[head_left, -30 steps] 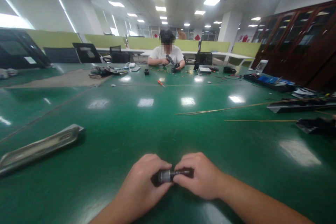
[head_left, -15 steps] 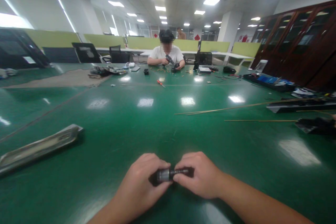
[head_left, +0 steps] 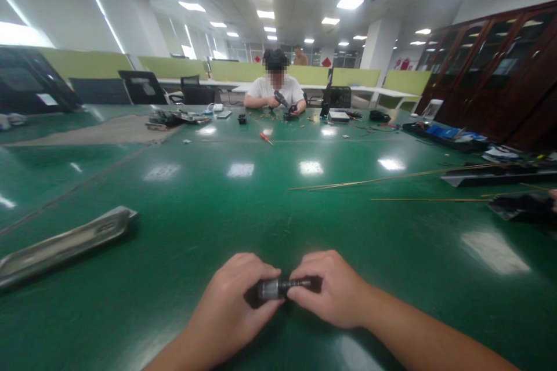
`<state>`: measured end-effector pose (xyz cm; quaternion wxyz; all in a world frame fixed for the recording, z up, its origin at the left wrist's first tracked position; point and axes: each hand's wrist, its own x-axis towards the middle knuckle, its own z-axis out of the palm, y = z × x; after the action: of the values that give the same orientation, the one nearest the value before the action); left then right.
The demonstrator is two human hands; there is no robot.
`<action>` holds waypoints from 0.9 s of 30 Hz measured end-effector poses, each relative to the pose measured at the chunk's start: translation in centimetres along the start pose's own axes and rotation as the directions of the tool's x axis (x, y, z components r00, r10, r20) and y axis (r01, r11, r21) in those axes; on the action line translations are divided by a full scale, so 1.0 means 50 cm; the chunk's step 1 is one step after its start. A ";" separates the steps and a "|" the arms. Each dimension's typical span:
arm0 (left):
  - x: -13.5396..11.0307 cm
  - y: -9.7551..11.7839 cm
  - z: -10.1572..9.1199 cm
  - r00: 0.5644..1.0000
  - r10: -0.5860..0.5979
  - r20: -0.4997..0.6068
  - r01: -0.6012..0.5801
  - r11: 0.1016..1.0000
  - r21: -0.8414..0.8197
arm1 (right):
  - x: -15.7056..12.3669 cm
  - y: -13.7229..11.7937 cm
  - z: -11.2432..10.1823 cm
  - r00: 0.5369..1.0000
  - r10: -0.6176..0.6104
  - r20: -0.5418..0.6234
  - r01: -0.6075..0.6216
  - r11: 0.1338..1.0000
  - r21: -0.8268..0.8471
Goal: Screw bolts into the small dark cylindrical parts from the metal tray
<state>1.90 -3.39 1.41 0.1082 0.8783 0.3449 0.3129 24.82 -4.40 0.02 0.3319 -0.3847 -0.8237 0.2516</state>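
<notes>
A short dark cylinder with a greyish barrel and a thin ridged shaft [head_left: 271, 289] lies sideways between my hands, close above the green table [head_left: 270, 220]. My left hand [head_left: 237, 295] wraps around the thick barrel, thumb and fingers on opposite sides. At the other end, my right hand [head_left: 333, 290] pinches the thin shaft where it meets the barrel. The shaft's tip points into my right palm. Both palms hide part of the piece, so I cannot tell exactly what it is.
A long shallow metal tray [head_left: 65, 246] lies at left. Thin brass-coloured rods [head_left: 343, 184] reach in from the right, by black channel-shaped pieces [head_left: 496, 175]. Across the table a person [head_left: 275, 90] holds a power drill [head_left: 281, 98]; a red screwdriver [head_left: 266, 138] lies before them.
Both hands keep their hold on the cylinder and its shaft. The piece has shifted very slightly left; otherwise hardly anything differs.
</notes>
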 end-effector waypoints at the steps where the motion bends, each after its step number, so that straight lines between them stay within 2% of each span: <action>1: 0.000 0.000 -0.001 1.000 0.001 0.000 -0.001 1.000 0.002 | 0.000 -0.001 -0.001 1.000 0.002 0.000 -0.002 1.000 0.000; 27: 0.003 0.002 -0.009 1.000 -0.008 0.002 0.009 1.000 -0.013 | 0.001 -0.002 -0.007 1.000 0.001 -0.002 -0.001 1.000 0.015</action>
<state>1.75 -3.35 1.90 0.1156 0.8765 0.3465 0.3137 25.01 -4.37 0.32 0.3353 -0.3830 -0.8214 0.2574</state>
